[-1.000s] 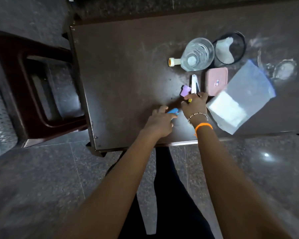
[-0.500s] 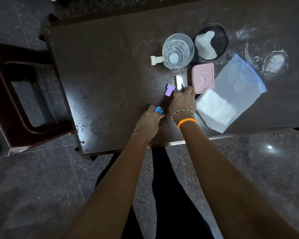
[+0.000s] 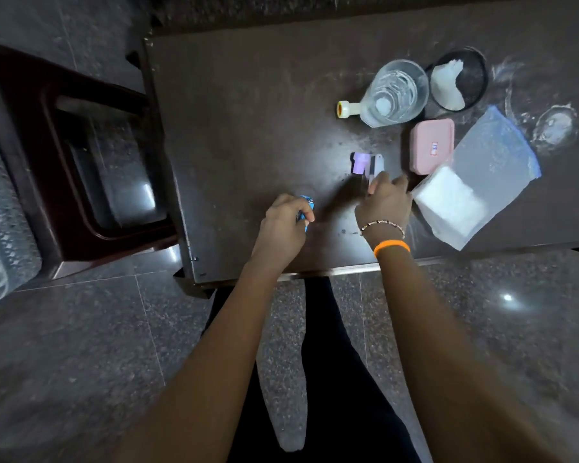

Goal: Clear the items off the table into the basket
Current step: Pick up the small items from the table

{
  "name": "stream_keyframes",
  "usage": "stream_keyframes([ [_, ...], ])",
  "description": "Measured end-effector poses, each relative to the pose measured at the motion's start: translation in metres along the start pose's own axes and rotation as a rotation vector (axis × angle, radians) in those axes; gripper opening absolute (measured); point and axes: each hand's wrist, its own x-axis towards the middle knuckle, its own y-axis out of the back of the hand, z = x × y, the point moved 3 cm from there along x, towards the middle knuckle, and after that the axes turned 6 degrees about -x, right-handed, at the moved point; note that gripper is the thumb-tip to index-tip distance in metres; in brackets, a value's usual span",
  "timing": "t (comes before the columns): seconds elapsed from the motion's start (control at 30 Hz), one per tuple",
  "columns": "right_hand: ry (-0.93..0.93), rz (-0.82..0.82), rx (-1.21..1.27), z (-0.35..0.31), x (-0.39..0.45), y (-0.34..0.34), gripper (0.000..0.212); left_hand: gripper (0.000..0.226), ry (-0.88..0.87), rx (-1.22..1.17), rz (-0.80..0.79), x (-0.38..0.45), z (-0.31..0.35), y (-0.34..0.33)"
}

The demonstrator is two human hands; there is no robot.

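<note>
On the dark table [image 3: 241,135] my left hand [image 3: 283,225] is closed around a small blue object [image 3: 306,208] near the front edge. My right hand [image 3: 386,203] pinches the near end of a small silver clip-like item [image 3: 377,163], with a purple piece [image 3: 360,163] right beside it. Farther back lie a pink case [image 3: 432,145], a clear glass [image 3: 393,93], a small white bottle with a yellow cap [image 3: 348,110], a black round dish holding something white [image 3: 457,80], and a clear zip bag with white contents [image 3: 472,182]. A white mesh basket [image 3: 0,208] shows at the far left edge.
A dark wooden chair [image 3: 81,155] stands between the table and the basket. A clear lid or dish [image 3: 555,127] lies at the table's right, amid white smears. My dark-clothed legs are below the table edge on a grey stone floor.
My left hand has closed on the blue object and drawn left, away from my right hand. My right hand has stayed at the silver item's near end.
</note>
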Motion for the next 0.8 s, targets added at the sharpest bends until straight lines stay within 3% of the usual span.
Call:
stream_keyframes([
  [0.1,-0.012,-0.004,0.195,-0.031,-0.034,0.012,0.021,0.021,-0.003,-0.104,0.098,-0.014,-0.009,0.044],
  [0.27,0.006,-0.301,0.783,-0.122,-0.09,0.018,0.017,0.027,0.032,-0.297,0.354,-0.042,-0.033,0.139],
  [0.53,0.38,-0.824,1.044,-0.31,-0.176,0.014,0.028,0.035,0.047,-0.268,0.758,-0.08,-0.087,0.32],
  [0.63,0.505,-0.814,0.94,-0.366,-0.188,0.01,0.029,0.038,0.101,-0.282,0.808,-0.076,-0.102,0.366],
  [0.8,0.778,-0.538,0.676,-0.448,-0.19,0.003,0.025,0.038,0.278,-0.109,0.768,-0.048,-0.121,0.421],
])
